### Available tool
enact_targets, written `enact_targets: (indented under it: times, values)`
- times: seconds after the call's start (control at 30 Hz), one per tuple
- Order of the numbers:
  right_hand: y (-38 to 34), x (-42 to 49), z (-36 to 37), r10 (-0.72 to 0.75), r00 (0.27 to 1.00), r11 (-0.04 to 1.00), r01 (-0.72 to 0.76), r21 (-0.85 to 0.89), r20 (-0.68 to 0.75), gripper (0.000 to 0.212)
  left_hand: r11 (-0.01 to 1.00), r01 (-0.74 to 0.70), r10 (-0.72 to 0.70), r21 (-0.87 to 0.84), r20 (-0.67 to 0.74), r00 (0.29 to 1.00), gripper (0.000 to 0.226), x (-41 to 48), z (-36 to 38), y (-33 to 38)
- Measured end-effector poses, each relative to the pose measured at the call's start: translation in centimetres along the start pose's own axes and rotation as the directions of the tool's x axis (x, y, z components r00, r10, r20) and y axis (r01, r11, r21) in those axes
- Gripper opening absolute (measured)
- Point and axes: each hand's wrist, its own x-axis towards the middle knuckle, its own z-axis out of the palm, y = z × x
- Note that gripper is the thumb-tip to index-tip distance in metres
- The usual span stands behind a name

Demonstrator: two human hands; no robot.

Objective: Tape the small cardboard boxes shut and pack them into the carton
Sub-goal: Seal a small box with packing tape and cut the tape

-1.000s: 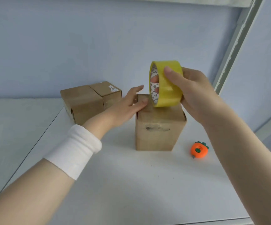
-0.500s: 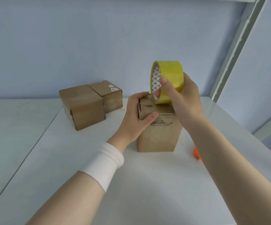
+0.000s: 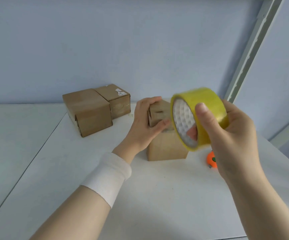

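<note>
A small brown cardboard box (image 3: pixel 166 149) stands on the white table (image 3: pixel 157 196) in the middle. My left hand (image 3: pixel 145 122) grips its top left corner, fingers over the top and thumb on the front face. My right hand (image 3: pixel 233 132) holds a yellow roll of tape (image 3: pixel 202 116) in the air, in front of and to the right of the box, thumb on the outer band. Two more small cardboard boxes (image 3: pixel 88 113) (image 3: pixel 117 103) sit side by side at the back left. No carton is in view.
An orange carrot-shaped cutter (image 3: pixel 212 160) lies on the table right of the box, partly behind my right wrist. A metal shelf upright (image 3: pixel 249 49) rises at the back right. A seam (image 3: pixel 36 153) splits the table from a second surface on the left.
My right hand has pulled the tape roll away from the box top, toward me and to the right. My left hand has kept its grip on the box's top corner.
</note>
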Motion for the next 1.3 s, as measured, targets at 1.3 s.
enact_targets:
  times: [1.3]
  values:
    - [9.9, 11.3, 4.7, 0.163, 0.98, 0.953, -0.127, -0.275, 0.111, 0.02, 0.678, 0.716, -0.735, -0.169, -0.134, 0.664, 0.02, 8.6, 0.5, -6.6]
